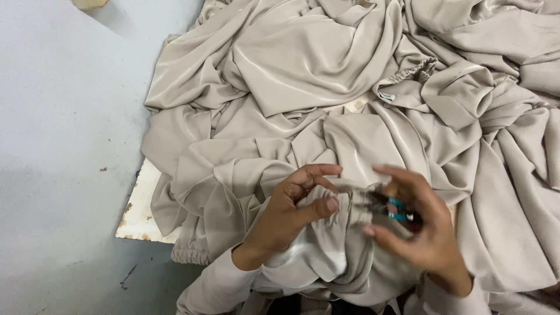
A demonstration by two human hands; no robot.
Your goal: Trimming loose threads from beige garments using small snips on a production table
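Head view: left hand [291, 213] pinches a gathered fold of beige fabric [326, 116]. Right hand [420, 233] grasps small teal-handled snips [388, 207], tips just beside that fold. Trimming appears in hand; the next cut calls for taut fabric.

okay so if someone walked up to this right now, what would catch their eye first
Probably the big heap of beige fabric spread across the pale floor, filling most of the view. Next, at the bottom, the left hand pinching a gathered cuff while the right hand brings in small teal-handled snips.
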